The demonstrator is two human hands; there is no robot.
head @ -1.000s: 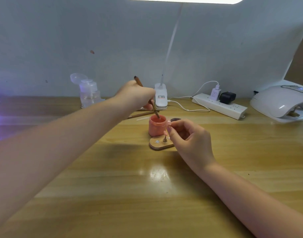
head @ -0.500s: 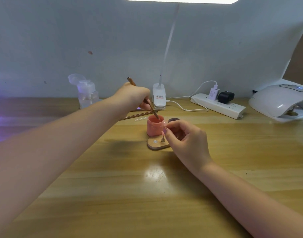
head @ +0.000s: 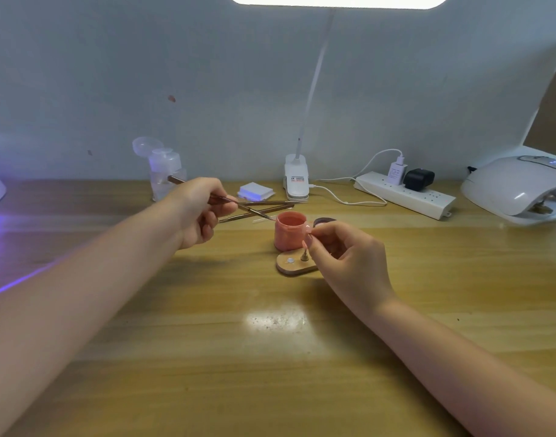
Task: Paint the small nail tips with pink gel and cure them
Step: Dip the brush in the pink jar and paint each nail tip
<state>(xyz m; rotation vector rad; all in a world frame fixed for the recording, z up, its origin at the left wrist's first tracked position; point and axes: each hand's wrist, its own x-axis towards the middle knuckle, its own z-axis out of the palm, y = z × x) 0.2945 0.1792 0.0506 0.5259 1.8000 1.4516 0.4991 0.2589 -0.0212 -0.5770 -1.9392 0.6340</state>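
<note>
An open pot of pink gel [head: 288, 232] stands mid-table behind a small wooden holder [head: 293, 266] that carries a metal peg and a round magnet. My left hand [head: 198, 209] grips a thin brown brush [head: 232, 202], whose tip lies just left of the pot's rim. My right hand [head: 346, 259] pinches a small pink nail tip [head: 307, 229] on a stand beside the pot, above the holder. The white curing lamp [head: 519, 187] sits at the far right.
Two more brushes [head: 264, 207] lie crossed behind the pot, by a dark lid [head: 324, 221]. Along the wall stand a clear pump bottle [head: 165, 175], white pads [head: 255, 191], a clip lamp base [head: 296, 179] and a power strip [head: 406, 195]. Purple light glows at the left edge.
My left hand has drawn the brush out of the pink gel pot and moved left and lower. My right hand stays by the pot with the nail tip.
</note>
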